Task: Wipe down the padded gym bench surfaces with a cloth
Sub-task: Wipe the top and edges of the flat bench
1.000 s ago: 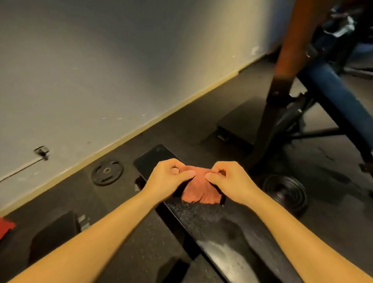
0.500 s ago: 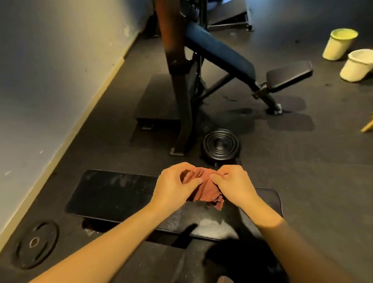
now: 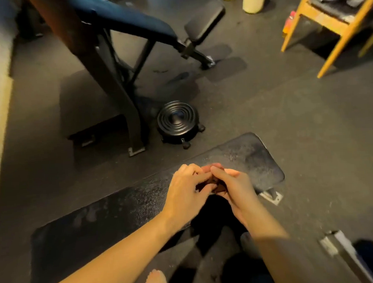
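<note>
Your L hand [image 3: 184, 195] & R hand [image 3: 235, 190] curl fingers round the bunched cloth [image 3: 217, 184] over the surface [image 3: 247, 157], its long axis running lower-left to upper-right.

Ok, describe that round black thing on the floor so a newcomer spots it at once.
Start at the flat black bench pad in the foreground. Just beyond its far edge, beside the foot of the dark upright post, sits the round black object. Only it has concentric rings on top.

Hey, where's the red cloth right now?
In the head view, low centre: the cloth is bunched between the left hand and the right hand, mostly hidden, over the right half of the flat black bench pad.
</note>
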Demonstrator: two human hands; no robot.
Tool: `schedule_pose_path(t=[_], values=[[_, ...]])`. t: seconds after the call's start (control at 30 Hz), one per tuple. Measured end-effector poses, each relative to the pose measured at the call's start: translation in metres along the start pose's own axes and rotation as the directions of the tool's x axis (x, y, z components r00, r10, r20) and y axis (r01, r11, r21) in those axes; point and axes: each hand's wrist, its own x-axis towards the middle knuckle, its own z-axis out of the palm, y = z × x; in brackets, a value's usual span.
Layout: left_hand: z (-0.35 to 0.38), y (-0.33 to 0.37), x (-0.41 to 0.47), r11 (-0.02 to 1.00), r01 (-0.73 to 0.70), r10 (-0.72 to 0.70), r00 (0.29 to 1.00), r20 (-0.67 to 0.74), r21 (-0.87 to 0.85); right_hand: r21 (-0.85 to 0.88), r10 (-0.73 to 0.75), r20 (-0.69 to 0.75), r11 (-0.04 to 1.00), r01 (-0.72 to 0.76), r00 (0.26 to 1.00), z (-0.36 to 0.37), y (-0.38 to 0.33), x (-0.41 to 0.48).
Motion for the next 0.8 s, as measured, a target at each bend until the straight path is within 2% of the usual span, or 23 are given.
schedule_pose_path(t=[0.1,0.17,0.23,0.27,0.33,0.4,0.5,0.6,0.67,0.73,0.8], values=[[0.016,-0.03,-0.02,0.995,-0.095,0.094,0.995,0.037,0.035,0.131,-0.009,-0.125,0.991,0.025,0.992,-0.004,0.053,0.0],[0.03,-0.049,-0.03,0.992,-0.089,0.089,0.996,0.01,0.087,0.189,-0.019,-0.203,0.98,0.058,0.979,-0.014,0.083,0.001],[0.048,-0.07,-0.029,0.995,0.02,-0.022,0.999,0.023,0.101,0.217,-0.022,-0.249,0.973,0.078,0.968,-0.027,0.109,0.007],[0.061,-0.08,-0.027,0.992,0.08,-0.088,0.992,0.087,0.095,0.244,-0.024,-0.266,0.965,0.092,0.964,-0.036,0.122,0.012],[0.091,-0.095,-0.021,0.978,0.209,-0.203,0.94,0.273,0.009,0.286,-0.022,-0.288,0.952,0.108,0.957,-0.053,0.15,0.027],[0.126,-0.108,-0.019,0.915,0.378,-0.293,0.864,0.409,-0.143,0.282,-0.008,-0.3,0.954,0.096,0.954,-0.064,0.178,0.043],[0.175,-0.127,-0.025,0.883,0.428,-0.318,0.846,0.428,-0.191,0.26,-0.028,-0.341,0.958,0.123,0.94,-0.077,0.216,0.06],[0.213,-0.144,-0.03,0.902,0.38,-0.269,0.865,0.424,-0.204,0.268,-0.084,-0.376,0.943,0.195,0.923,-0.101,0.255,0.076],[0.235,-0.158,-0.029,0.944,0.285,-0.213,0.912,0.352,-0.166,0.249,-0.061,-0.467,0.948,0.197,0.882,-0.123,0.281,0.087],[0.252,-0.171,-0.027,0.99,0.144,-0.139,0.97,0.198,-0.009,0.258,0.013,-0.594,0.95,0.175,0.804,-0.146,0.304,0.096],[0.265,-0.181,-0.024,0.987,0.017,-0.026,0.998,0.058,0.158,0.272,0.049,-0.668,0.945,0.182,0.742,-0.163,0.321,0.103]])
